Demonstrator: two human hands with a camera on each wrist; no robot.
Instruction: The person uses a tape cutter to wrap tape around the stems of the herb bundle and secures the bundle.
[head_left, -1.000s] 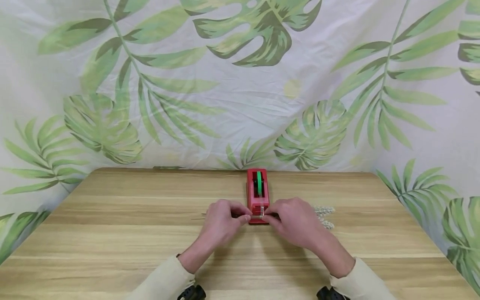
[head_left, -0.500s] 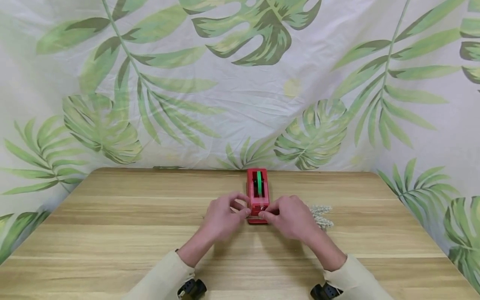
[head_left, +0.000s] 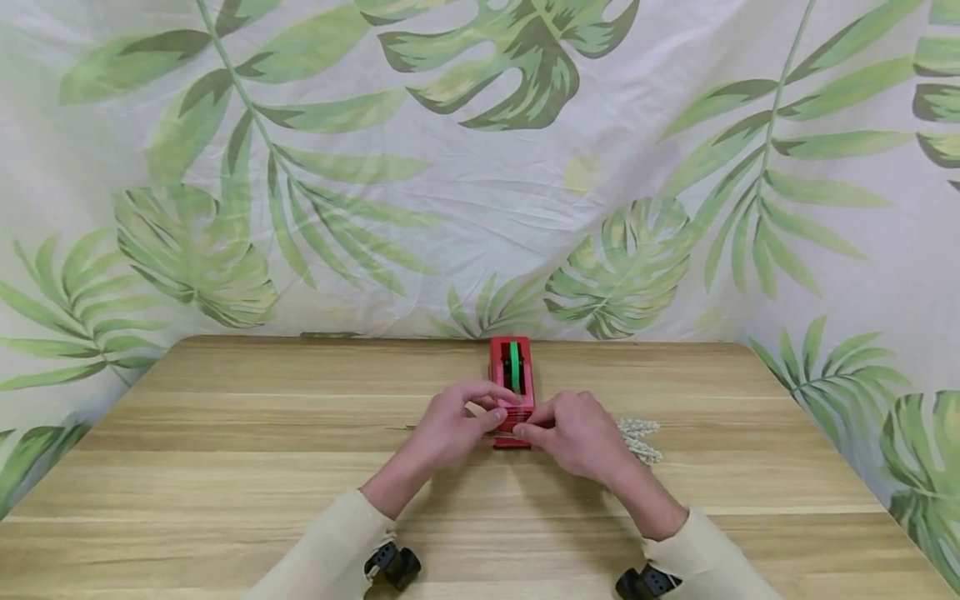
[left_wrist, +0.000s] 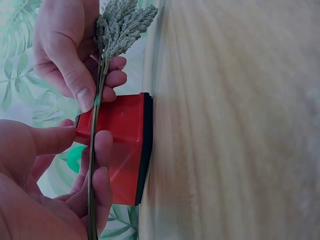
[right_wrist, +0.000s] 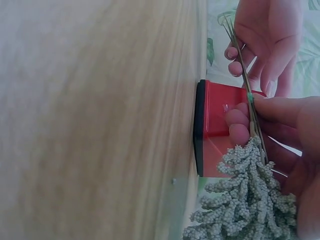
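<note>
A bunch of thin stems with pale grey-green, beaded flower heads lies level across the front of a red tape dispenser. My right hand pinches the stems between thumb and fingers just below the heads. A small green band shows on the stems beside the right thumb. My left hand has its lower fingers curled round the stems farther down. Its index finger reaches over the dispenser's front end, with the thumb close by. The dispenser's cutting edge is partly hidden by the hands.
A green tape roll sits in the dispenser near the far edge of the wooden table. Behind the table hangs a leaf-patterned cloth. Black wrist cameras are on both forearms.
My left index finger has moved right, over the dispenser's front. My right hand has shifted slightly left with the flower bunch. The shiny clear strip between the hands no longer shows plainly.
</note>
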